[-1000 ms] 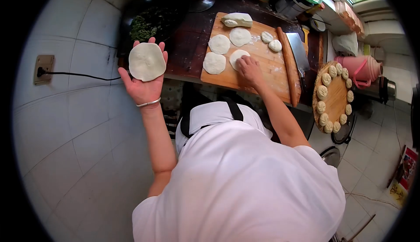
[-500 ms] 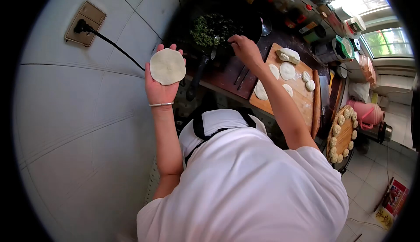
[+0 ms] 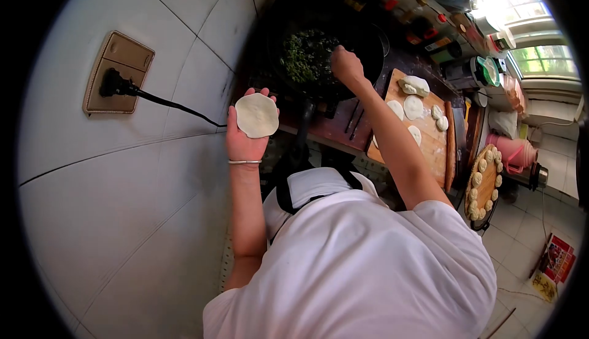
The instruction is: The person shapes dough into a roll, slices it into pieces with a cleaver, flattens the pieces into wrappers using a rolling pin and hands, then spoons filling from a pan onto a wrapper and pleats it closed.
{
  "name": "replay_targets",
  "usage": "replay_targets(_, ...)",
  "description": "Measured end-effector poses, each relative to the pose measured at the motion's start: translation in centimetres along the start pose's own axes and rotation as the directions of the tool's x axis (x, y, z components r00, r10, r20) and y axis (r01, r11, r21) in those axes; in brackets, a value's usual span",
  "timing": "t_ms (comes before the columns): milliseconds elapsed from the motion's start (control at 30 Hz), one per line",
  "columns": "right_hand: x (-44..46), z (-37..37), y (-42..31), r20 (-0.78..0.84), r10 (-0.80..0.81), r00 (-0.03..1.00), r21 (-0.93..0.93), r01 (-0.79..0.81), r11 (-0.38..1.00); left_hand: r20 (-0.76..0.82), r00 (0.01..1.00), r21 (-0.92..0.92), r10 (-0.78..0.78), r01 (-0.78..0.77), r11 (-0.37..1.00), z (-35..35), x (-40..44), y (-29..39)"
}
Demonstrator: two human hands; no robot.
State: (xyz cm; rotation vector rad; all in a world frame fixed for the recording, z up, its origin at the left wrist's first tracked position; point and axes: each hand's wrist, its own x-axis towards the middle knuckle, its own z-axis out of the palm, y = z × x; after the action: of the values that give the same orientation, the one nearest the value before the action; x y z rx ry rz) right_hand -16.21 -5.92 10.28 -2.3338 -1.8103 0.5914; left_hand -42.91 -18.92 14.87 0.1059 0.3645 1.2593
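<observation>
dough round [image 3: 257, 116] lies flat across my left hand [image 3: 246, 149], palm up, fingers open beneath it. my right hand [image 3: 348, 67], fingers curled, is at the greens [image 3: 300, 55] in the dark pan [image 3: 369, 57]; can't tell whether it grips anything. wooden board [image 3: 434, 150] farther right.

Tight quarters at the tiled wall [image 3: 190, 173]
I see a slim gap between left hand [image 3: 245, 147] and pan handle [image 3: 305, 123]; the right arm [image 3: 402, 146] crosses the cutting board [image 3: 434, 150]; bottles [image 3: 438, 31] block the back.
</observation>
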Motion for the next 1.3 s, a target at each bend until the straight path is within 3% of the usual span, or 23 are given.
replay_targets(100,3.5,1.2,0.0,-0.14,-0.21,0.968,0.044,0.218,0.975,-0.011,1.0,-0.057,-0.029,0.029,0.998,-0.5,1.2,-0.3)
replay_targets(133,4.1,1.2,-0.5,-0.137,-0.211,0.968,0.045,0.219,0.975,-0.006,0.999,-0.094,-0.045,0.045,0.995,-0.5,1.6,-0.4)
replay_targets(400,2.8,0.7,-1.5,0.103,-0.25,0.963,-0.007,0.252,0.968,-0.063,0.997,-0.021,-0.036,0.035,0.999,-1.2,3.8,-0.7)
replay_targets(533,2.2,0.6,-0.9,0.157,-0.202,0.967,0.054,0.195,0.979,-0.096,0.995,-0.01,-0.036,0.035,0.999,-1.2,4.8,-1.0)
replay_targets(633,3.2,1.6,0.9,0.155,-0.291,0.944,0.314,0.232,0.921,-0.104,0.994,-0.02,-0.023,0.021,1.0,-1.2,5.8,-1.2)
replay_targets(867,1.8,1.7,2.1,0.203,-0.281,0.938,0.417,0.177,0.892,-0.22,0.972,0.034,0.083,-0.078,0.996,-1.7,9.1,-2.1)
replay_targets(1067,0.1,0.3,2.0,0.27,-0.228,0.935,0.606,0.019,0.795,-0.262,0.954,0.068,0.148,-0.135,0.989,-1.5,11.6,-3.0)
replay_targets(1167,-0.7,-0.6,1.8,0.224,-0.222,0.949,0.653,0.023,0.757,-0.249,0.944,0.155,0.217,-0.183,0.971,-1.5,13.3,-4.0)
replay_targets(1200,-1.1,-0.9,1.7,0.133,-0.243,0.961,0.637,0.105,0.764,-0.246,0.945,0.154,0.217,-0.183,0.971,-1.5,14.0,-4.4)
replay_targets(1300,-3.9,-3.6,-0.7,-0.071,-0.282,0.957,0.519,0.277,0.808,-0.292,0.95,0.004,0.111,-0.115,0.993,-1.0,15.5,-5.6)
